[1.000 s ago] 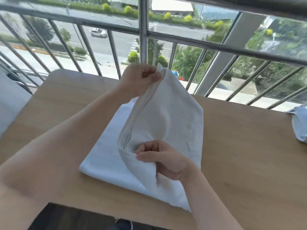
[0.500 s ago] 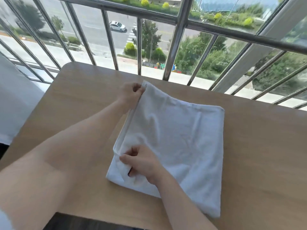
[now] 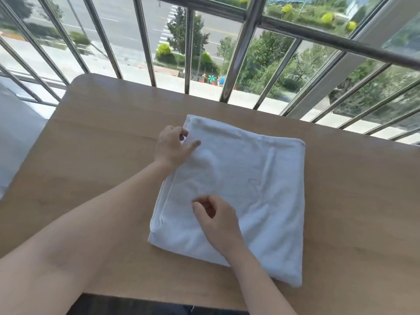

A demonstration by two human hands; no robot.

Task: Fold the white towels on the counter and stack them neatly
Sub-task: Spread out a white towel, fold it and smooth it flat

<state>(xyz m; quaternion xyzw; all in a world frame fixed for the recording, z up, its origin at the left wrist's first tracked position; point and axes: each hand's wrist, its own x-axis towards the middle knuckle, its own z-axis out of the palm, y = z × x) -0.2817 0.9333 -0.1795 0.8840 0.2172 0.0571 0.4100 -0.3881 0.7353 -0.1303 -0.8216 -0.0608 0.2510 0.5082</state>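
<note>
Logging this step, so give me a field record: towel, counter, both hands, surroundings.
counter: wooden, rounded far-left corner
towel: white, folded, flat on the counter
left hand: at towel's far-left corner, one finger on top; pinch unclear
right hand: over towel's near-left part, fingers loosely curled, no cloth in them
railing: metal bars beyond the counter
other towels: none in view
</note>
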